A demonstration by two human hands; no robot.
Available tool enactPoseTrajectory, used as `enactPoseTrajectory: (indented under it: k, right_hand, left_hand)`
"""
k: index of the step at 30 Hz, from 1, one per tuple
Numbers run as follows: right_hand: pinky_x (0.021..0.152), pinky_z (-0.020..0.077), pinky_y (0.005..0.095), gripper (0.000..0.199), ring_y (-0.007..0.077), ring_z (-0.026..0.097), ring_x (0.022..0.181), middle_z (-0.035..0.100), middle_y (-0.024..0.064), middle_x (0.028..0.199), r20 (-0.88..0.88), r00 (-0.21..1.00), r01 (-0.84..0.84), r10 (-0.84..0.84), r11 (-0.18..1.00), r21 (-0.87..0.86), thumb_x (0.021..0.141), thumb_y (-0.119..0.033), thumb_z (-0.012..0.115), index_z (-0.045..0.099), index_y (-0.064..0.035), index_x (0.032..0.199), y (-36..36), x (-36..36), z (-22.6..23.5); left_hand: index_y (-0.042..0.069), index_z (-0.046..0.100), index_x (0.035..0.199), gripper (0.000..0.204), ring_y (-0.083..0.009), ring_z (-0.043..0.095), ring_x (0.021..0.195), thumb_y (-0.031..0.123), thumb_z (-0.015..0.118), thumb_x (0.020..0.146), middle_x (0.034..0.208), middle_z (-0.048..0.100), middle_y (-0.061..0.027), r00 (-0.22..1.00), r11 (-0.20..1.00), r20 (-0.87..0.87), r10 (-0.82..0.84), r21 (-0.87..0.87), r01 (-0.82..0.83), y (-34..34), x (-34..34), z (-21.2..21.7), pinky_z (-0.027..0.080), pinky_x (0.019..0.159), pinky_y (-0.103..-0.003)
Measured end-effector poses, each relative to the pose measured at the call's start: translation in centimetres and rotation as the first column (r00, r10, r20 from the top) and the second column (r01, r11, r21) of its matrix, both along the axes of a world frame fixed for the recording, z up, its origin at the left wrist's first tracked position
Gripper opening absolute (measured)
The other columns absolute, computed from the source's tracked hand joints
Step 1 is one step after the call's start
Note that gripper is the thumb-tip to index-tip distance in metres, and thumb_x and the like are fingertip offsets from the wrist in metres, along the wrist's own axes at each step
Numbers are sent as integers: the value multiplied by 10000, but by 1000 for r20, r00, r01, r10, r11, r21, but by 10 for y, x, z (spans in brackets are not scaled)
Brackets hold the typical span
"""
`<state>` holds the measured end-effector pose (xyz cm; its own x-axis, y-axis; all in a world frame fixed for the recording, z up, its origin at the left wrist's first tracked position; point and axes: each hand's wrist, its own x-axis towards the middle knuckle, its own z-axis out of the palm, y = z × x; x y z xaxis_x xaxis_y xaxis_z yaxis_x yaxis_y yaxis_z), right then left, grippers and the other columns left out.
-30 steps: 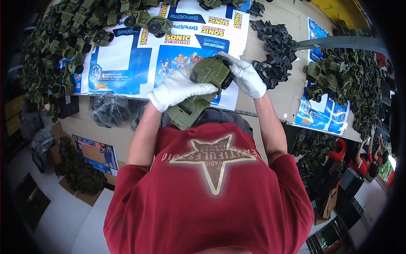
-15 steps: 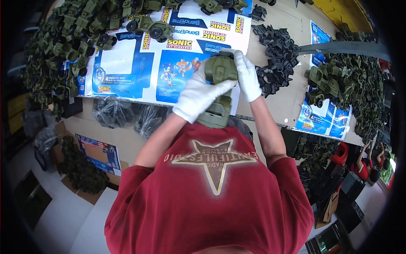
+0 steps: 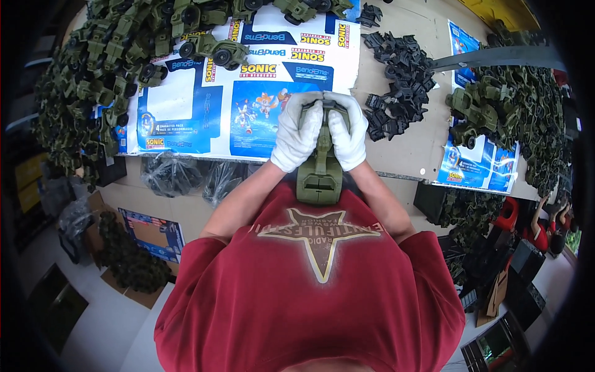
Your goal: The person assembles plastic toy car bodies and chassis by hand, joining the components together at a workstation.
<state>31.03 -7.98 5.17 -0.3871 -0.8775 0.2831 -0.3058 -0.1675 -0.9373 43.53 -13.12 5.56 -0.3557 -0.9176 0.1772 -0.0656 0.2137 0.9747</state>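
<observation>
My left hand [image 3: 296,135] and my right hand [image 3: 348,132], both in white gloves, close round the two sides of an olive-green plastic toy vehicle [image 3: 320,184]. Its near end points toward my red shirt, just off the table's front edge. Both thumbs press together on its upper part, and the curled fingers wrap the far end. A dark edge shows between the gloves at that far end; what it belongs to is mostly hidden. Beyond the right hand lies a heap of small black plastic parts [image 3: 401,77].
Printed blue-and-white cardboard sheets [image 3: 180,99] cover the table. Piled green toy vehicles [image 3: 105,68] fill the left, with another heap [image 3: 489,105] on the right. A grey metal bar [image 3: 496,57] crosses there. Clear plastic bags [image 3: 170,177] hang below the front edge. Other people work far right.
The toy vehicle has been turned in my hands, now showing a narrow ridge and a slotted near end. My left hand has moved up its side, and both thumbs have come together on top.
</observation>
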Motion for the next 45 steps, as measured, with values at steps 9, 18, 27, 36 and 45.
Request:
enactPoseTrajectory:
  k: [9, 18, 27, 36, 45]
  right_hand:
    - [934, 491, 373, 381, 286, 647, 999, 658, 182, 1163, -393, 562, 782, -728, 623, -36, 973, -298, 571, 659, 24, 1158, 26, -203, 17]
    - [774, 550, 357, 592, 247, 625, 962, 659, 141, 1109, -277, 550, 832, -788, 490, 261, 863, -476, 699, 623, 4, 1202, 80, -324, -38]
    - [808, 536, 444, 699, 359, 694, 939, 708, 176, 1039, -707, 706, 672, -53, 366, 644, 817, -471, 716, 471, -165, 1396, 21, -92, -37]
    - [821, 529, 407, 672, 334, 666, 905, 669, 182, 1074, -92, 911, 392, -402, 776, 494, 835, -108, 723, 437, -91, 1442, 21, -81, -30]
    - [904, 505, 372, 308, 334, 643, 996, 641, 208, 1116, -171, 972, 226, -162, 845, 484, 910, -127, 644, 662, -64, 1211, -34, -47, -71]
  left_hand:
    - [-6, 550, 1272, 662, -344, 560, 1176, 478, 702, 846, 1258, 572, -239, 859, 935, 369, 353, -149, -321, -92, 17, -16, 437, 1003, -389]
    - [-20, 635, 1168, 754, -370, 550, 1159, 491, 844, 654, 1202, 607, -225, 509, 880, 777, 369, -469, 77, -183, 90, -33, 267, 1155, -478]
    - [14, 607, 1118, 382, -219, 595, 1075, 141, 773, 799, 1051, 611, -123, 930, 959, 286, 233, -228, -170, -43, 132, -95, 465, 930, -313]
    - [-113, 383, 1420, 991, -328, 580, 1211, 514, 776, 762, 1375, 512, -303, 779, 859, 567, 268, 225, -460, -87, 115, -23, 453, 1005, -357]
    - [-7, 320, 1487, 975, -226, 645, 1085, 253, 839, 705, 1232, 645, -153, 869, 883, 427, -249, 469, 22, -90, 70, -27, 514, 924, -309]
